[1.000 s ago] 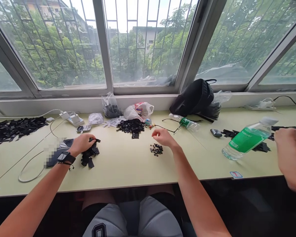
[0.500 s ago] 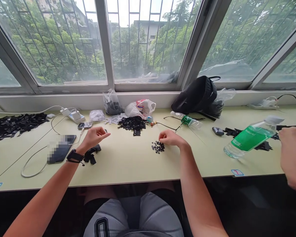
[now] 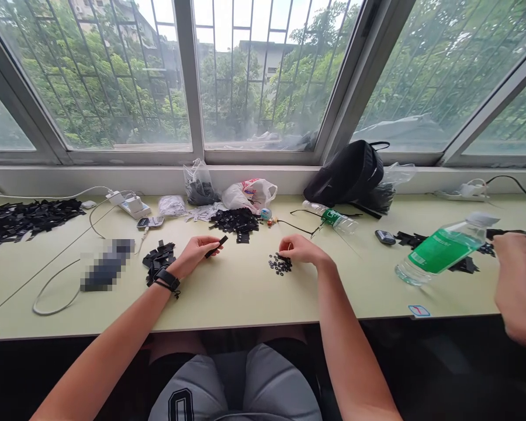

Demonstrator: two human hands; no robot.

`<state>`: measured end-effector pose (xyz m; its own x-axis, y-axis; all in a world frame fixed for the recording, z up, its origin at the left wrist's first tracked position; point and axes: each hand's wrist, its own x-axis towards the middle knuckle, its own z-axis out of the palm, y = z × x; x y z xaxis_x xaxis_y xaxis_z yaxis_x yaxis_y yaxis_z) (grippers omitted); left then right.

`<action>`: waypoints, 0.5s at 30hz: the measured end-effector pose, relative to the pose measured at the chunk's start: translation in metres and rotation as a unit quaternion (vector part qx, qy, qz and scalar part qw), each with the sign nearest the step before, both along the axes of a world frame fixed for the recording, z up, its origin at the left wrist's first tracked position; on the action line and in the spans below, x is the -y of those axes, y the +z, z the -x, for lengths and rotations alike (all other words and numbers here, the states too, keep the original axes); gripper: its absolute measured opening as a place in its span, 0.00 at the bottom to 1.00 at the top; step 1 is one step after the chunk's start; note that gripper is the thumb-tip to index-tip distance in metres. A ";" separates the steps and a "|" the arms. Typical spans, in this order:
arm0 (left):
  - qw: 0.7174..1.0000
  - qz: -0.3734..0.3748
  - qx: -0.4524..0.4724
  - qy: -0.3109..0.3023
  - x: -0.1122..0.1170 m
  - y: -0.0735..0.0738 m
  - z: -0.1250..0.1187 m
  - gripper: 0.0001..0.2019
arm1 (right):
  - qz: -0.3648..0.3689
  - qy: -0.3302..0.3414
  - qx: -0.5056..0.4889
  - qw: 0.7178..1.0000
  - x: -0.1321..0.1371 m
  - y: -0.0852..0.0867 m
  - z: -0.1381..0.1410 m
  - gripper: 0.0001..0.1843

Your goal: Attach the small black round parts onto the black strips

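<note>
My left hand [image 3: 198, 253] pinches a short black strip [image 3: 216, 247] between thumb and fingers, above the table. Behind that wrist lies a small pile of black strips [image 3: 159, 257]. My right hand [image 3: 304, 249] is closed, its fingertips at the top edge of a cluster of small black rings [image 3: 279, 264]. Whether a ring sits between those fingertips is hidden. Beyond both hands rests a heap of black pieces [image 3: 235, 220], with one piece lying at its near edge.
A green-labelled bottle [image 3: 445, 248] tilts at the right, near another person's hand [image 3: 518, 251]. A phone [image 3: 105, 266] with a white cable lies at left. Farther back are a power strip [image 3: 135, 206], plastic bags [image 3: 249, 194], a lying bottle [image 3: 333, 216] and a black bag [image 3: 348, 172].
My left hand has moved right, from beside the small strip pile towards the middle, with a black strip now showing in it. My right hand stays at the rings.
</note>
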<state>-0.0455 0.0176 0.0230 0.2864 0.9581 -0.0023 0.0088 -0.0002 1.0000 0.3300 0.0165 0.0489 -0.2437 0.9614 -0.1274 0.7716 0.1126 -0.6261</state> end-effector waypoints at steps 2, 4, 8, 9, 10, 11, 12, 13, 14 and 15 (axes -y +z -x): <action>1.000 0.007 0.005 -0.011 0.000 -0.002 0.000 0.25 | -0.010 -0.004 -0.008 1.000 -0.002 -0.002 -0.001 0.08; 1.000 0.016 0.015 -0.017 -0.001 -0.002 0.001 0.26 | -0.021 -0.015 -0.011 1.000 -0.003 -0.004 -0.001 0.08; 0.999 0.032 0.027 -0.018 -0.002 -0.001 0.002 0.25 | -0.040 -0.041 0.009 0.998 -0.002 -0.004 -0.001 0.06; 0.999 0.032 0.027 -0.018 -0.002 -0.001 0.003 0.24 | -0.043 -0.047 0.016 0.998 -0.001 -0.004 0.000 0.05; 0.999 0.030 0.025 -0.019 -0.003 -0.002 0.004 0.24 | -0.047 -0.051 0.021 0.997 -0.001 -0.004 0.000 0.05; 0.999 0.026 0.023 -0.020 -0.003 -0.003 0.004 0.23 | -0.050 -0.056 0.024 0.997 0.000 -0.003 0.000 0.05; 0.999 0.019 0.020 -0.020 -0.002 -0.003 0.005 0.23 | -0.056 -0.060 0.026 0.996 0.000 -0.003 0.001 0.06; 1.000 0.010 0.017 -0.019 -0.002 -0.004 0.005 0.23 | -0.064 -0.065 0.026 0.996 0.000 -0.002 0.001 0.07; 1.000 0.001 0.014 -0.018 -0.002 -0.005 0.005 0.23 | -0.075 -0.066 0.024 0.995 0.000 -0.001 0.002 0.07; 1.000 -0.007 0.011 -0.016 -0.002 -0.006 0.005 0.23 | -0.090 -0.063 0.020 0.994 -0.001 0.000 0.003 0.08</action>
<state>-0.0502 0.0194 0.0174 0.3160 0.9486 0.0171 -0.0135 -0.0135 0.9998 0.3266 0.0173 0.0486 -0.1176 0.9922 0.0413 0.8107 0.1199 -0.5731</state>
